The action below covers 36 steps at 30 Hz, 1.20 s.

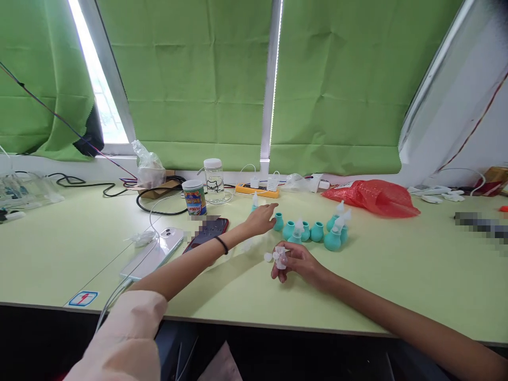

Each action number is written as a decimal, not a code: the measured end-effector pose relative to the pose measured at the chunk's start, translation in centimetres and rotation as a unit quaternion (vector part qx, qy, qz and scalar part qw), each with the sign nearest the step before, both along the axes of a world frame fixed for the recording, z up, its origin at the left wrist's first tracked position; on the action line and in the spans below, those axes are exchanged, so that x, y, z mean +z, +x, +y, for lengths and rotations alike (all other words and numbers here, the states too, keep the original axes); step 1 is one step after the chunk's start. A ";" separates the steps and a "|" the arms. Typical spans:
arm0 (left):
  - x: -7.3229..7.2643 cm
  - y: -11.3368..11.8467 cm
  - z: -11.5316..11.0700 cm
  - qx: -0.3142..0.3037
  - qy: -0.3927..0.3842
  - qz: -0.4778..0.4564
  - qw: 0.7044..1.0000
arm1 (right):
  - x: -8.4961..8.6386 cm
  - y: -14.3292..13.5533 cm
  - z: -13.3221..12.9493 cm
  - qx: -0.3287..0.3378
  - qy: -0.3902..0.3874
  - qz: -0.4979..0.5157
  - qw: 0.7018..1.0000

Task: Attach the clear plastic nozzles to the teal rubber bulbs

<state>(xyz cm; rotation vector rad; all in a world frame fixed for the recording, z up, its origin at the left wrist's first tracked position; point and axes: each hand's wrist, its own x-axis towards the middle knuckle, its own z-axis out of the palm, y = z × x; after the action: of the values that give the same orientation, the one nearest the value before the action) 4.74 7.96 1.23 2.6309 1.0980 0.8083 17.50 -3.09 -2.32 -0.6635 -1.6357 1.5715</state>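
Observation:
My left hand (261,219) reaches across the table with its fingers apart beside a teal squeeze bulb (279,221); I see nothing held in it. Several clear plastic nozzle tips (280,257) are pinched in my right hand (298,262), low over the table. Between and beyond the hands stand more open-necked teal bulbs (316,232). Some bulbs carry a clear pointed tip, such as the capped bulb (332,240) on the right. Another capped bulb (254,201) is partly hidden behind my left hand. A small clear piece (246,244) lies under my left wrist.
Left of my hands lie a dark phone (208,233) and a silver phone (154,254) with white cables. Behind them are a patterned can (194,198) and a clear jar (214,182). A yellow power strip (257,191) and a red plastic bag (373,198) sit farther back.

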 end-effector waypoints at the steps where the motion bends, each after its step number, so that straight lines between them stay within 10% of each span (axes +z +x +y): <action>1: -0.3 0.5 0.6 0.004 -0.005 0.009 1.000 | 0.0 0.0 0.0 0.003 -0.002 -0.004 1.000; 8: -0.8 0.3 1.5 0.028 -0.016 -0.006 0.999 | 0.3 0.1 0.0 0.003 0.011 -0.012 1.000; 15: 1.7 -4.1 -4.8 -0.004 0.018 -0.191 0.981 | 0.9 0.0 -0.2 -0.095 0.091 0.015 0.991; 20: 0.0 -5.2 -9.0 -0.052 -0.049 -0.139 0.988 | 1.1 0.4 -0.2 -0.151 0.121 0.033 0.981; 27: -1.1 -5.2 -8.3 -0.120 -0.204 -0.185 0.954 | 0.6 0.4 0.0 -0.199 0.156 -0.063 0.966; 36: -2.3 -5.3 -7.8 -0.121 -0.442 -0.194 0.868 | -0.8 0.6 -0.1 -0.219 0.509 -0.183 0.812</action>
<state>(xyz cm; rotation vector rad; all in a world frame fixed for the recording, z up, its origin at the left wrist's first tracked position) -0.60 0.17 -1.12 1.6880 0.7415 0.5471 18.12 -3.23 -3.10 -0.6677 -2.0848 0.1072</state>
